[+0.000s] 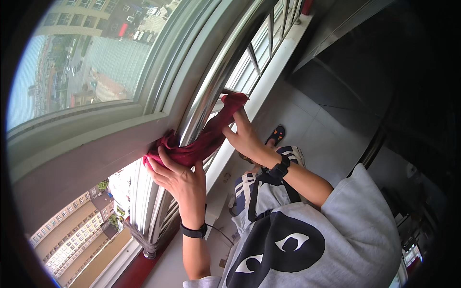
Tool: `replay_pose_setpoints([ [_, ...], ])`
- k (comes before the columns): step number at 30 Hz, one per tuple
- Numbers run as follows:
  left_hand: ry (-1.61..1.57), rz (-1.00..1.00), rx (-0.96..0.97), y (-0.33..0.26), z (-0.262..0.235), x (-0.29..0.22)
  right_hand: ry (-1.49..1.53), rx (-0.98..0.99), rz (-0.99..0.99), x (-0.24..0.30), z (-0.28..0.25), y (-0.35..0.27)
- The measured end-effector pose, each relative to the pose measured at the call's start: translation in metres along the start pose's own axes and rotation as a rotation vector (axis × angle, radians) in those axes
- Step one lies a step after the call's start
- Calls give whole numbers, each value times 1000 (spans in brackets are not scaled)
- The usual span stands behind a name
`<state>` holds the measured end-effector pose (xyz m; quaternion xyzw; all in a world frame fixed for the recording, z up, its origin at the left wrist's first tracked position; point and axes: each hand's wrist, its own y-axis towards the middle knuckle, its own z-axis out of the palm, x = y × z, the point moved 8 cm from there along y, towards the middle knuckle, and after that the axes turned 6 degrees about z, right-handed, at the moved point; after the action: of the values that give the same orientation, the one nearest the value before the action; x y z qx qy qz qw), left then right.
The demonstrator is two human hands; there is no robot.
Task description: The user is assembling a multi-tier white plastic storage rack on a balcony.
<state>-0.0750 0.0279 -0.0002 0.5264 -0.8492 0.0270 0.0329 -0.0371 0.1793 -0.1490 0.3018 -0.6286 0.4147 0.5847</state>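
Observation:
A dark red cloth [204, 145] is draped over and around a shiny metal handrail [196, 115] beside the window. My left hand [178, 183] grips the cloth's near-left end, with the fingers bent over it and the thumb up along its lower edge. Farther up and to the right, my right hand [244, 139] holds the other end of the cloth, its fingers partly hidden behind the fabric. Between the two hands the cloth hangs bunched and stretched across the rail. A dark band circles each wrist.
The window frame [158, 117] stands close on the left, with buildings beyond the glass. Metal bars [252, 60] run below the handrail, above a white ledge [276, 62]. A grey cord [139, 235] is tied near the rail's lower end. Dark panels [350, 81] rise on the right.

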Motion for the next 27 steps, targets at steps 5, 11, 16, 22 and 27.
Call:
replay_pose_setpoints([
  [5, -85, 70, -171, 22, 30, -12, -446, 469, -12, -68, 34, -16],
  [11, -72, 204, -175, -1, 34, 29, -716, 540, 346, -83, -11, -103],
  [16, -64, 334, -321, -16, 24, 51, -584, 166, 519, -70, -125, -199],
  [22, -144, 382, -346, 17, 47, 72, -542, -308, 643, -117, -289, -334],
  [27, -9, 319, -315, -28, -6, 18, -659, -491, 622, -154, -371, -440],
])
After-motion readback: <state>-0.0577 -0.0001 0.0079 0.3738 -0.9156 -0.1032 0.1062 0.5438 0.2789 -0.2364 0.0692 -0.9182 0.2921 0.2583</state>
